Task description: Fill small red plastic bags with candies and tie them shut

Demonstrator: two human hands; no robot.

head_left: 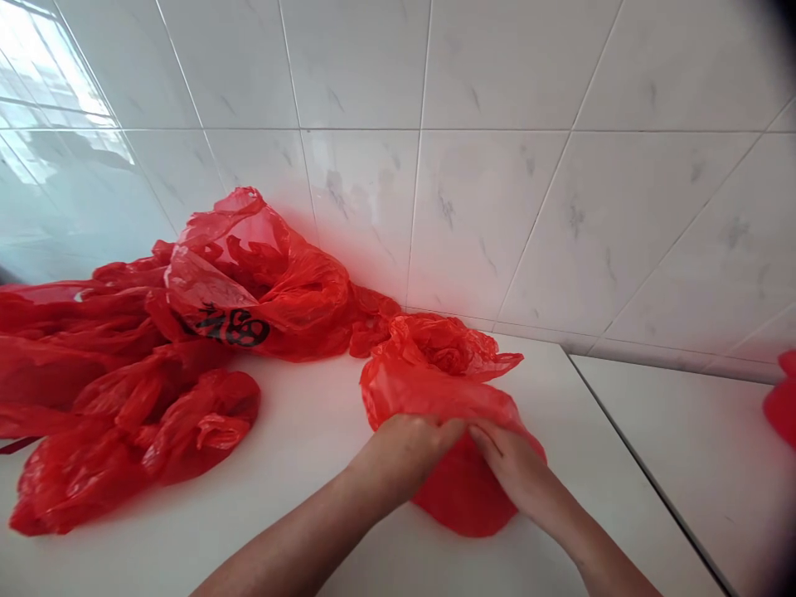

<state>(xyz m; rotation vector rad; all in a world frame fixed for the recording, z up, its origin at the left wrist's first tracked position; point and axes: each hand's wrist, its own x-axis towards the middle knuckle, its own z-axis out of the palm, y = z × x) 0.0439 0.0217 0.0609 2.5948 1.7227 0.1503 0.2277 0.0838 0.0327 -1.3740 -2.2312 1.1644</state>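
A thin red plastic bag lies over the white surface in front of me, its far part crumpled. My left hand is closed on the bag's middle, thumb and fingers pinched together. Right beside it, almost touching, my right hand pinches the same bag from the other side. Below both hands a smooth, rounded part of the bag hangs or spreads toward me. What lies between the fingertips is partly hidden.
Several crumpled red bags are heaped on the left. Behind them, a larger red bag with black print rests near the tiled wall. A seam crosses the white tabletop on the right. Another red thing shows at the right edge.
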